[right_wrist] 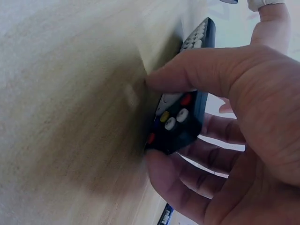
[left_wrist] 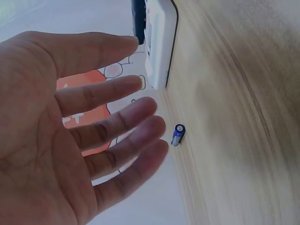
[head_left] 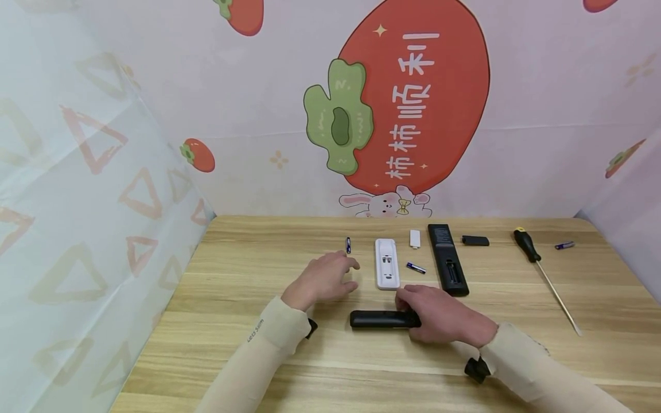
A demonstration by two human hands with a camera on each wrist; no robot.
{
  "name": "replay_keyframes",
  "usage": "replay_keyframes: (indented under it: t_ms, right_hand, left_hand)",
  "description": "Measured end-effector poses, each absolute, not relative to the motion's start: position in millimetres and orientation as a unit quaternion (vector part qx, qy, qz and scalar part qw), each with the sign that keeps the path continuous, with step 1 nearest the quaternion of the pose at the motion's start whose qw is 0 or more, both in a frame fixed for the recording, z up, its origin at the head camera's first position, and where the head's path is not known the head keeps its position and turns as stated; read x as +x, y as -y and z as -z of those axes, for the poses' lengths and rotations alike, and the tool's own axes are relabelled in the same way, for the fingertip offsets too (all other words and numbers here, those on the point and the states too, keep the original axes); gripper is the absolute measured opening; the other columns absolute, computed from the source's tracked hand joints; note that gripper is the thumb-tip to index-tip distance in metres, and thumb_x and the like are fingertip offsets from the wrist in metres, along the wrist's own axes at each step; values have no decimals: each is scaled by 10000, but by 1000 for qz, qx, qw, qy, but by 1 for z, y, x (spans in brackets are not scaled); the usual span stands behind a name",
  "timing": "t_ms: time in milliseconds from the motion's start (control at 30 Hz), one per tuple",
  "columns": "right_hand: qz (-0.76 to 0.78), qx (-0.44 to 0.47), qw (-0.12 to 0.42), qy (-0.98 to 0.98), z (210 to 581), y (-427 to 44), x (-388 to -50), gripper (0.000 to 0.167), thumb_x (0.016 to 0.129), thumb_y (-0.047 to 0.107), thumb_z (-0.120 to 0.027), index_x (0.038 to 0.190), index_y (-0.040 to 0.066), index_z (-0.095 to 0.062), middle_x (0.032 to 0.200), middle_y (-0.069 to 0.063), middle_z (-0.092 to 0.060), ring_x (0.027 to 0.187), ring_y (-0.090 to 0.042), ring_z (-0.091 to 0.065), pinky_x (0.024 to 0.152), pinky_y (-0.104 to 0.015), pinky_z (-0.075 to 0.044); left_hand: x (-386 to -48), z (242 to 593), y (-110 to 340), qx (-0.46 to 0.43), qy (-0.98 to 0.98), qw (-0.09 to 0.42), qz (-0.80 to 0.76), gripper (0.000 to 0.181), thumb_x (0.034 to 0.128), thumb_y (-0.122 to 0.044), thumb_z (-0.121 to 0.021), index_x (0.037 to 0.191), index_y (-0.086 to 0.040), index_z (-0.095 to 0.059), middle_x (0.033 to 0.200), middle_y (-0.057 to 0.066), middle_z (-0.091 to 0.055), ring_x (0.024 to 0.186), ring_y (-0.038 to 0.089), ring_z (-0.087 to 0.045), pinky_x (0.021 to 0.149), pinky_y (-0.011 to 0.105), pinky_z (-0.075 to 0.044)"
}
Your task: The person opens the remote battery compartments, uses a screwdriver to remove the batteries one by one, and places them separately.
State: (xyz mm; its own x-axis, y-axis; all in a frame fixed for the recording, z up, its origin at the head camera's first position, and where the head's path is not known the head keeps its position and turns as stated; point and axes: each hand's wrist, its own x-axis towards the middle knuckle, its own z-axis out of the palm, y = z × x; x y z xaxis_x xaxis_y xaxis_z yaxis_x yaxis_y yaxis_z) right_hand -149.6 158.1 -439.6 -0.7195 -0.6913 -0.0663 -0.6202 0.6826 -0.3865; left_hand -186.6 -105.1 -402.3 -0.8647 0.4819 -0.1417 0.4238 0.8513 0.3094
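Note:
My right hand (head_left: 444, 315) grips one end of a black remote control (head_left: 379, 319), thumb on one side and fingers on the other. Its coloured and white buttons show in the right wrist view, where the remote (right_wrist: 183, 136) is tilted close to the table. Palm in sight and fingers loosely spread, my left hand (head_left: 325, 279) holds nothing. Nearest to it are a white remote (head_left: 387, 246) with its battery compartment uncovered and a blue battery (head_left: 348, 245); that battery (left_wrist: 178, 135) also appears beyond the fingertips in the left wrist view.
A second blue battery (head_left: 415, 268) lies between the white remote and a larger black remote (head_left: 442, 246), whose compartment is uncovered. Behind are a white cover (head_left: 415, 238) and a black cover (head_left: 475, 240). At the right lie a screwdriver (head_left: 527, 245) and another battery (head_left: 564, 245).

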Motion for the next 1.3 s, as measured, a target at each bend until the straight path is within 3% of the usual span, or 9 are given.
replay_keyframes:
  t_ms: [100,433,700,1000,1300]
  right_hand:
    - [185,-357,113,-909,439,-158,-150,372,752,249,-883,1021,184,-634,965,99,-580,827,-71,-533,746,-340,-504]
    - [201,-331,110,-916,441,-156,-152,439,747,442,-898,982,145,-675,905,85,-534,774,-93,-491,683,-288,-452]
    - [201,-306,98,-925,443,-151,-151,479,700,466,-918,951,143,-670,876,75,-519,739,-102,-478,649,-277,-427]
    - [194,-296,119,-928,441,-151,-148,437,734,375,-920,1007,121,-691,931,55,-547,804,-112,-495,720,-324,-465]
    - [185,-307,100,-928,436,-157,-145,469,731,452,-905,1025,156,-691,930,71,-554,805,-103,-489,709,-321,-457]
  left_hand:
    - [-186,402,103,242,-955,103,-140,374,960,-314,-707,1291,-140,-691,1378,63,-613,1332,286,-516,1003,544,-468]
    - [-185,401,100,246,-955,93,-138,373,947,-317,-728,1275,-140,-700,1224,35,-639,1090,227,-594,901,479,-515]
    - [-184,403,98,255,-951,97,-143,372,942,-314,-731,1268,-137,-702,1194,29,-634,1066,210,-589,893,456,-517]
    - [-182,406,97,254,-951,106,-141,375,939,-320,-734,1271,-147,-703,1158,20,-630,1028,194,-582,868,418,-516]
    - [-176,405,95,268,-943,123,-154,369,940,-308,-730,1270,-144,-704,1159,28,-629,997,178,-571,835,405,-516]
